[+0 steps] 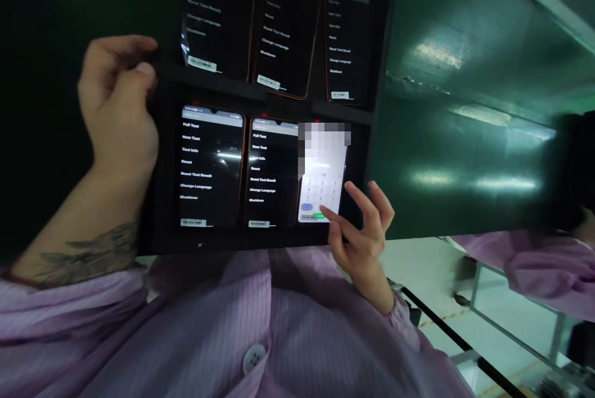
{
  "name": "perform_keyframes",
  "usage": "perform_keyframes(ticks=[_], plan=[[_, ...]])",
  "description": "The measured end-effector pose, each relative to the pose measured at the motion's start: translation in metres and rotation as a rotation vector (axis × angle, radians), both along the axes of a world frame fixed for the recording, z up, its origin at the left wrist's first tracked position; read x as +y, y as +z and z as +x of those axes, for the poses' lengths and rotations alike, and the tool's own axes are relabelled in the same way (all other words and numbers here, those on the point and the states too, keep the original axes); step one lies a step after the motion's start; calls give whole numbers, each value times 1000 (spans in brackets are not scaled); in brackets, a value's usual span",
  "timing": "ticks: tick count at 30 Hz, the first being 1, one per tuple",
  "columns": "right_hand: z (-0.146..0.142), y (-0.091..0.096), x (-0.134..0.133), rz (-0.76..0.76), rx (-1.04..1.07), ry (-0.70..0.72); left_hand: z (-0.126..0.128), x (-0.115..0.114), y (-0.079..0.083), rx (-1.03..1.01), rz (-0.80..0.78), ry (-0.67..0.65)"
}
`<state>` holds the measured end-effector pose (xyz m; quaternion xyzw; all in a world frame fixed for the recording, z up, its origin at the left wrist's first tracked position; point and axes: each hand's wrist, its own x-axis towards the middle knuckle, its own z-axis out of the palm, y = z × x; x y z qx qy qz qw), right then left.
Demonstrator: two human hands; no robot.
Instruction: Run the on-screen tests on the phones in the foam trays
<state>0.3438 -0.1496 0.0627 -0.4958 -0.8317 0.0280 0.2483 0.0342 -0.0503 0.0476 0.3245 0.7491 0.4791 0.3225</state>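
A black tray (283, 240) holds several smartphones in two rows. My left hand (121, 103) is closed at its left edge, thumb and curled fingers pinching the rim. My right hand (365, 230) is over the near right corner, fingers apart and holding nothing. Its index fingertip meets the lower part of a lit smartphone (320, 165), whose white screen shows a dial keypad and is partly pixelated. To its left, a second smartphone (274, 168) and a third smartphone (211, 168) display a dark test menu. The far-row phones, like this smartphone (288, 32), show similar menus.
The tray rests on a glossy green tabletop (446, 137) that reflects overhead lights. A pink sleeve (534, 261) of another person is at the right. A metal frame (515, 299) stands below the table's edge on that side.
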Motion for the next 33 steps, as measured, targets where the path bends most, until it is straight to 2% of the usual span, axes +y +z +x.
perform_keyframes(ticks=[3,10,22,26,29,33], plan=[[-5,0,-1,-65,-25,49,1,1,-2,-23,20,27],[8,-2,-2,34,57,-98,-2,-1,-5,-19,38,-3],[-11,-3,-2,-98,-83,10,-5,0,-11,-10,60,-6],[1,-2,-4,4,29,-89,-3,2,-10,-2,54,35],[5,-3,-5,46,66,-138,-3,1,-8,-9,51,9],[-6,-5,-6,-28,24,-14,-1,-2,-2,-38,12,-2]])
